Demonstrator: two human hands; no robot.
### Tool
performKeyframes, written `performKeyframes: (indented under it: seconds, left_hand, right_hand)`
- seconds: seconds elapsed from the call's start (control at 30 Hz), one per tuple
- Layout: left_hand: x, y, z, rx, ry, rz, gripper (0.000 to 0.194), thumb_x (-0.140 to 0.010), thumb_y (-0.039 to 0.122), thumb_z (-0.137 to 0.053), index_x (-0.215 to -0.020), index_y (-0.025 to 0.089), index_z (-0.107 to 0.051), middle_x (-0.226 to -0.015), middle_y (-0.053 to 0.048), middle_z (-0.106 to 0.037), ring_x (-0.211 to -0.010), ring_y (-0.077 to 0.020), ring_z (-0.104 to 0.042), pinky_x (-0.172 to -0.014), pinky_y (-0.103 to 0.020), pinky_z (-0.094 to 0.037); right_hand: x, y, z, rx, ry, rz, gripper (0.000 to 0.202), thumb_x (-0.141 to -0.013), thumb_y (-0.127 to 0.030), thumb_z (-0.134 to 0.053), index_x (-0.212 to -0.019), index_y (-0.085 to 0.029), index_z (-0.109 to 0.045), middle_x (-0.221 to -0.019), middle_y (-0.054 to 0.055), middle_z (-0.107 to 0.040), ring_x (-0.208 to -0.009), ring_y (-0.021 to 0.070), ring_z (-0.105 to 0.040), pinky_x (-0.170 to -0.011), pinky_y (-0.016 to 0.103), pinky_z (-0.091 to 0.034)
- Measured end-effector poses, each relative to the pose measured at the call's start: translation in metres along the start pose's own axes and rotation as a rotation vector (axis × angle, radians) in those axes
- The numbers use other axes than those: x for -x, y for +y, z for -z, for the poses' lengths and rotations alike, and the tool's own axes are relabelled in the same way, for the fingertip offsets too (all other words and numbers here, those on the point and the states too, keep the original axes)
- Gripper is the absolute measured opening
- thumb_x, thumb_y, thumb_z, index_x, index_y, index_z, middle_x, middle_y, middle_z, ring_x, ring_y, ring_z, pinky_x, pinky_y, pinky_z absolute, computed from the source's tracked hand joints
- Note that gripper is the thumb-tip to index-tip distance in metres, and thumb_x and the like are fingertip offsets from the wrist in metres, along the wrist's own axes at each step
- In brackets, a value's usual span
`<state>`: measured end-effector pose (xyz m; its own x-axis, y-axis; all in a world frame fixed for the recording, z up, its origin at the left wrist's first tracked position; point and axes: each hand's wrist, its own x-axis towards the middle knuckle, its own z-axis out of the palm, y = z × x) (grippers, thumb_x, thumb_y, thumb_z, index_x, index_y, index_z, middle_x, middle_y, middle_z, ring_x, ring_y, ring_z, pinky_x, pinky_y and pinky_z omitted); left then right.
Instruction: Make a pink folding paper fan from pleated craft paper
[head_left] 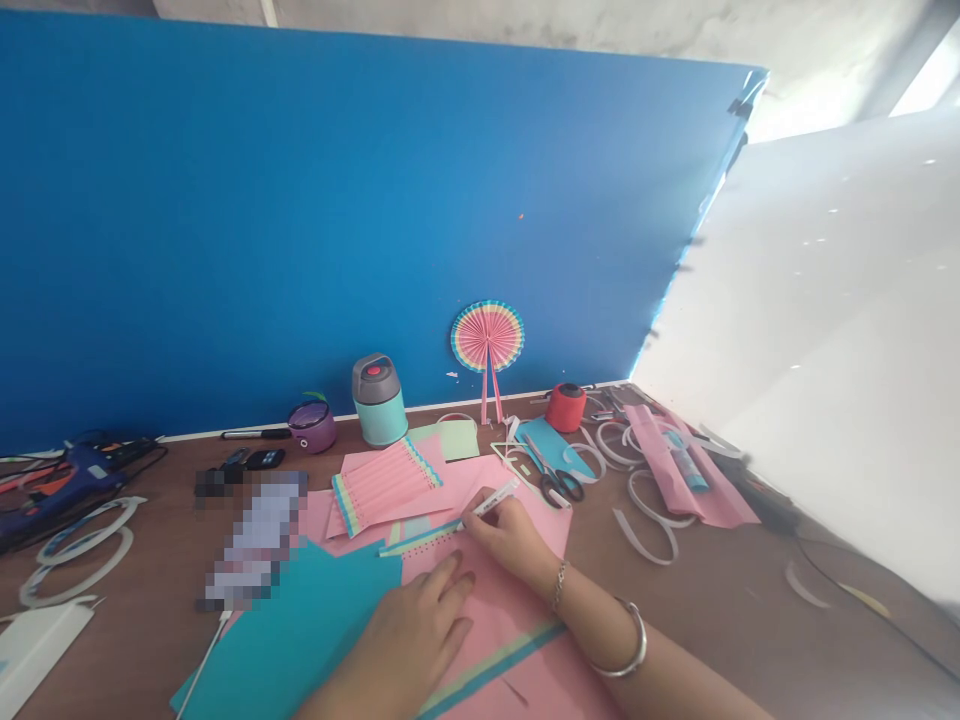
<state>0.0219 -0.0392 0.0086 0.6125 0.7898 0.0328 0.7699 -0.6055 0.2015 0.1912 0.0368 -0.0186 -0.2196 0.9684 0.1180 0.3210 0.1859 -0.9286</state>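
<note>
My right hand (514,535) is closed around a white marker pen (499,495). The pen's tip points down at a narrow pleated paper strip (424,543) with blue and yellow edging and a row of small dark dots. My left hand (424,625) rests with fingers spread on pink paper (517,600) just below the strip. Under and left of that hand lies a large teal sheet (322,600). A pleated pink paper piece (388,483) with blue and yellow ends sits behind the strip.
A round paper fan (487,337) leans on the blue board (300,200). Scissors (559,480), white paper strips (652,535), a red container (566,408), a teal flask (380,410) and a purple cup (312,425) surround the papers. At left lie a phone (259,535) and a glue gun (75,480).
</note>
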Motion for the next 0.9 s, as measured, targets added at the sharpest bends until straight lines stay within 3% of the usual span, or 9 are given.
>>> performKeyframes:
  seconds: [0.23, 0.47, 0.73, 0.9]
  left_hand:
    - [0.0013, -0.0035, -0.008, -0.004, -0.001, 0.002, 0.04, -0.091, 0.03, -0.04, -0.128, 0.02, -0.052, -0.137, -0.012, -0.048, -0.104, -0.0245, -0.062, -0.081, -0.034, -0.054]
    - [-0.0013, -0.0002, 0.0002, -0.017, -0.044, 0.012, 0.041, -0.091, 0.029, -0.04, -0.129, 0.02, -0.051, -0.137, -0.012, -0.048, -0.107, -0.024, -0.061, -0.084, -0.034, -0.053]
    - [0.0008, -0.0016, -0.0022, 0.022, 0.013, -0.004, 0.04, -0.091, 0.029, -0.04, -0.129, 0.021, -0.052, -0.137, -0.011, -0.048, -0.105, -0.0239, -0.062, -0.083, -0.033, -0.054]
    - [0.0003, -0.0009, -0.0008, -0.001, -0.026, 0.013, 0.04, -0.091, 0.028, -0.041, -0.129, 0.021, -0.051, -0.137, -0.011, -0.048, -0.105, -0.0236, -0.062, -0.084, -0.033, -0.053]
  right_hand:
    - [-0.0001, -0.001, -0.0009, 0.032, -0.012, 0.022, 0.01, -0.073, -0.021, -0.05, -0.064, -0.017, -0.049, -0.06, -0.003, -0.049, -0.057, 0.0104, -0.043, -0.056, 0.021, -0.036]
    - [-0.0005, -0.0002, 0.0012, 0.009, 0.048, -0.005, 0.011, -0.075, -0.023, -0.049, -0.067, -0.017, -0.051, -0.059, -0.004, -0.046, -0.056, 0.0103, -0.041, -0.052, 0.021, -0.033]
    - [-0.0007, -0.0017, 0.0004, 0.07, 0.038, -0.009, 0.011, -0.074, -0.023, -0.05, -0.064, -0.017, -0.049, -0.059, -0.004, -0.047, -0.057, 0.0106, -0.042, -0.054, 0.021, -0.034]
    - [-0.0001, -0.0016, 0.0005, 0.028, 0.052, -0.023, 0.01, -0.072, -0.022, -0.048, -0.064, -0.017, -0.047, -0.058, -0.004, -0.044, -0.056, 0.0101, -0.04, -0.053, 0.021, -0.033]
